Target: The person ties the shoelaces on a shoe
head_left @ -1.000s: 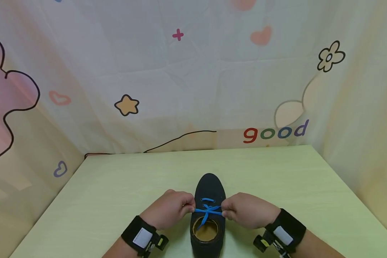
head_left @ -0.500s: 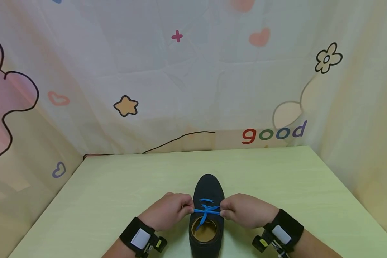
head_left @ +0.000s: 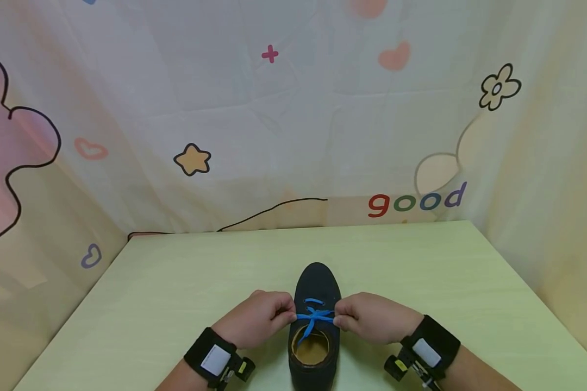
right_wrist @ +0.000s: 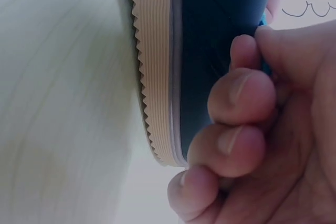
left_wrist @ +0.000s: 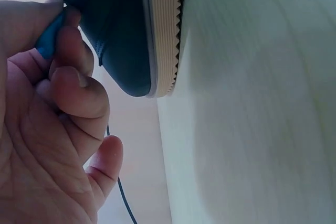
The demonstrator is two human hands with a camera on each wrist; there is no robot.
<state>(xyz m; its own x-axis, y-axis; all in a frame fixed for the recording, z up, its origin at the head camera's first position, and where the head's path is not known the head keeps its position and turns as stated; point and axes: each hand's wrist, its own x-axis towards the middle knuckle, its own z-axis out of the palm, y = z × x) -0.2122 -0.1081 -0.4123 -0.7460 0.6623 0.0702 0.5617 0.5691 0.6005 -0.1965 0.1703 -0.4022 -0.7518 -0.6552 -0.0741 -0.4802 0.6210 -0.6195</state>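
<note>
A dark shoe (head_left: 317, 282) stands on the table with its toe pointing away from me. Its bright blue shoelace (head_left: 313, 317) crosses in a bow-like knot over the tongue, one end trailing toward the tan-lined opening. At the shoe's left side my left hand (head_left: 261, 319) pinches one part of the lace; in the left wrist view a bit of blue lace (left_wrist: 48, 38) shows between thumb and forefinger. On the other side my right hand (head_left: 376, 317) pinches the lace too, mostly covering it in the right wrist view, its other fingers curled beside the shoe's ridged sole (right_wrist: 156, 72).
The shoe rests on a pale green table (head_left: 215, 266). Behind the table hangs a printed curtain (head_left: 293, 136) with hearts, a star and the word "good"; more curtain closes in both sides. Each wrist wears a black band (head_left: 210, 355) with a small camera.
Both hands keep their pinch on the shoelace at the shoe's sides and have hardly moved. The view shifts very slightly.
</note>
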